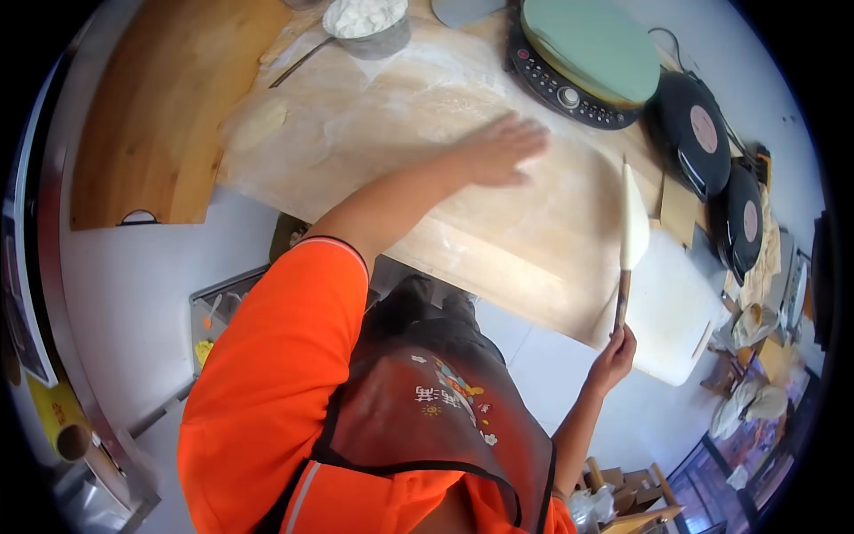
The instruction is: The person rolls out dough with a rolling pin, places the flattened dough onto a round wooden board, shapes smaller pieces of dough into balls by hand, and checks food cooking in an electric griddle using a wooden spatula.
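My right hand (614, 358) grips the lower end of a thin wooden rolling pin (623, 298) at the board's right side. A pale sheet of dough (632, 218) hangs around the upper part of the pin. Over the middle of the floured wooden board (525, 236) my left hand (505, 149) is stretched out with fingers apart, slightly blurred and holding nothing. Whether it touches the surface I cannot tell. A small flattened piece of dough (258, 123) lies at the board's left. Behind it stands a metal bowl (378, 44) heaped with white flour.
A round griddle (592, 44) with a green top and control knobs sits at the back right. Two black round appliances (689, 133) stand beside it. A white cutting board (676, 307) lies at the right edge. A dark-handled utensil (301, 64) rests near the bowl.
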Demonstrator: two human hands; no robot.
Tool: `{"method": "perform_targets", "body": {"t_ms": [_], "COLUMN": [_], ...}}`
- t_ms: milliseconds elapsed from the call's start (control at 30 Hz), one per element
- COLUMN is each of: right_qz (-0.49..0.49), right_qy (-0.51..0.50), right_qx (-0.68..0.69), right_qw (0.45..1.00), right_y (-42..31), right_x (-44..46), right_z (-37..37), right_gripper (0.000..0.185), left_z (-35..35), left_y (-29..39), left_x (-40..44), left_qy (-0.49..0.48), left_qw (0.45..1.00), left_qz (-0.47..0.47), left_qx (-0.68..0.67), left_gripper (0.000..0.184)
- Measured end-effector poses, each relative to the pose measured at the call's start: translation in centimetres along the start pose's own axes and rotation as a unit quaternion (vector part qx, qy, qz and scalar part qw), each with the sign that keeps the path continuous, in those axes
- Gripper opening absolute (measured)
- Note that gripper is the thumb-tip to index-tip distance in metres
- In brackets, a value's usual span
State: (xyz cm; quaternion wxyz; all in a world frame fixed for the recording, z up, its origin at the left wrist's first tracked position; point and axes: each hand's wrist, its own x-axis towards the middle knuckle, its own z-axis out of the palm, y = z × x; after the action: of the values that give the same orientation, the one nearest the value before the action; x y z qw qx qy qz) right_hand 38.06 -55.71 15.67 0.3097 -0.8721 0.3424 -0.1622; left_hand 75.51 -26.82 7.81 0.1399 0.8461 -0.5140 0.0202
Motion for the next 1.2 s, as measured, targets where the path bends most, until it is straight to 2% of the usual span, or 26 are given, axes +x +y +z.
{"method": "perform_targets", "body": {"t_ms": [33, 67, 167, 233, 267, 300, 367, 400, 500, 600, 633, 733, 800, 833, 900, 933, 967, 1000, 1033, 1067, 1100, 1133, 1200], "right_qz": [-0.016, 0.010, -0.055, -0.084, -0.131, -0.169, -0.151, -0.144, -0.145, -0.199, -0.226, -0.197, -0.173, -0.187, -0.217, -0.263, -0.256, -0.264, -0.230, -0.261, -0.295, -0.276, -0.243], "right_qy": [0.008, -0.030, -0.043, -0.062, -0.070, -0.048, -0.097, -0.116, -0.154, -0.163, -0.161, -0.233, -0.304, -0.305, -0.307, -0.244, -0.262, -0.246, -0.248, -0.216, -0.179, -0.212, -0.281], "right_qx": [-0.020, -0.048, -0.040, -0.038, -0.055, -0.052, -0.060, -0.063, -0.083, -0.102, -0.090, -0.055, -0.038, -0.037, -0.042, -0.017, 0.011, -0.048, -0.067, -0.096, -0.122, -0.094, -0.016], "right_qw": [1.000, 0.998, 0.997, 0.994, 0.987, 0.983, 0.982, 0.981, 0.974, 0.961, 0.957, 0.951, 0.936, 0.933, 0.926, 0.933, 0.930, 0.931, 0.939, 0.936, 0.931, 0.933, 0.928], "right_y": [-0.1, -1.6, -3.5, -5.7, -7.1, -8.2, -9.7, -10.0, -10.4, -9.4, -8.8, -8.9, -9.4, -9.1, -8.3, -7.7, -8.2, -8.6, -8.0, -8.4, -8.8, -8.7, -8.7], "right_x": [0.1, 0.0, -0.9, -2.2, -2.8, -3.5, -5.0, -5.5, -6.5, -7.0, -7.4, -9.8, -10.5, -10.2, -8.7, -7.0, -4.6, -2.6, -0.9, 0.2, 1.1, 1.0, -1.8], "right_z": [1.2, 2.0, 5.7, 7.6, 8.1, 8.8, 9.3, 9.4, 9.5, 8.7, 8.5, 6.9, 6.1, 6.2, 6.7, 7.4, 7.1, 7.3, 7.9, 8.5, 8.9, 9.3, 10.4], "right_gripper": [0.025, 0.023, 0.020, 0.021, 0.022, 0.024, 0.030, 0.032, 0.038, 0.045, 0.047, 0.050, 0.047, 0.050, 0.057, 0.055, 0.054, 0.054, 0.088, 0.059, 0.061, 0.062, 0.057], "left_z": [-0.7, -1.5, -4.1, -5.5, -5.8, -5.6, -5.0, -6.8, -6.1, -4.8, -5.6, -7.0, -9.4, -9.8, -7.9, -6.5, -5.3, -4.3, -3.4, -2.4, -1.3, -1.1, -1.6], "left_y": [2.0, 3.8, 6.3, 5.3, 4.7, 3.8, 1.6, 1.3, 2.4, 3.8, 4.0, 4.6, 4.7, 4.9, 4.2, 3.8, 3.3, 2.5, 1.5, 0.6, -0.3, -1.0, -1.4], "left_x": [-0.4, -0.9, -5.2, -8.9, -10.1, -10.5, -10.8, -8.9, -3.3, -4.8, -6.4, -14.9, -18.8, -19.5, -18.1, -17.0, -14.2, -10.2, -6.4, -3.2, -0.3, 1.2, -1.0], "left_qy": [-0.026, -0.052, -0.088, -0.113, -0.126, -0.103, -0.057, -0.008, 0.033, -0.078, -0.086, -0.087, -0.128, -0.147, -0.090, -0.062, -0.027, 0.010, 0.039, 0.067, 0.098, 0.130, 0.106], "left_qw": [0.999, 0.994, 0.990, 0.993, 0.991, 0.993, 0.993, 0.998, 0.994, 0.988, 0.989, 0.990, 0.982, 0.976, 0.994, 0.997, 0.998, 0.996, 0.994, 0.989, 0.985, 0.979, 0.984], "left_qz": [0.046, 0.093, 0.095, 0.015, -0.024, -0.047, -0.102, -0.061, 0.062, 0.120, 0.099, 0.032, 0.007, -0.003, -0.021, -0.033, -0.057, -0.080, -0.101, -0.124, -0.141, -0.158, -0.128], "left_qx": [0.001, 0.004, -0.058, -0.043, -0.036, -0.031, -0.025, -0.024, -0.084, -0.058, -0.073, -0.103, -0.141, -0.162, -0.064, -0.017, 0.002, 0.023, 0.028, 0.033, 0.029, 0.029, 0.059], "left_gripper": [0.078, 0.078, 0.078, 0.079, 0.080, 0.080, 0.080, 0.080, 0.078, 0.076, 0.075, 0.073, 0.069, 0.068, 0.065, 0.064, 0.061, 0.059, 0.056, 0.053, 0.053, 0.052, 0.054]}}
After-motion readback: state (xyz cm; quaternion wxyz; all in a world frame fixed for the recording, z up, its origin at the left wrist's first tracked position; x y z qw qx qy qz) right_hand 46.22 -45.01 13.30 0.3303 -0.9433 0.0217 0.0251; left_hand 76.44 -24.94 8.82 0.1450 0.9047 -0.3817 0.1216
